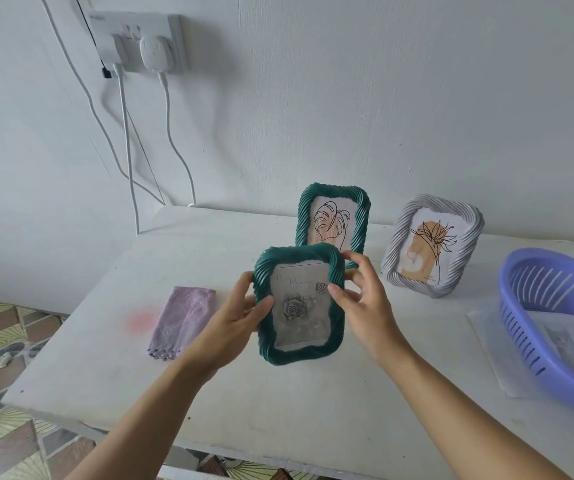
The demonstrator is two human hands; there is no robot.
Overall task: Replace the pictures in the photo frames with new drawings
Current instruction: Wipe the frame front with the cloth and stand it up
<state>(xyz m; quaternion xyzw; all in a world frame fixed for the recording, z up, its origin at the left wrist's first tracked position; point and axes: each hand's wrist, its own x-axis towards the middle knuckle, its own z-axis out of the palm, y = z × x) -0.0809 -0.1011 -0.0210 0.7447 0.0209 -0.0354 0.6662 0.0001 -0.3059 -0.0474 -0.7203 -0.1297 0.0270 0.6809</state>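
Left hand (237,313) and right hand (365,299) grip the near frame (299,351) by its sides, rose picture (296,310) inside; probably best flipped slowly, holding the rim, to reach the back.

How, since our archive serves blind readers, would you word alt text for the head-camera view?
A left hand and right hand grip the side edges of a green frame showing grey roses, above a white table. Behind stand a second green frame and a white frame with plant drawings; purple cloth left, purple basket right.
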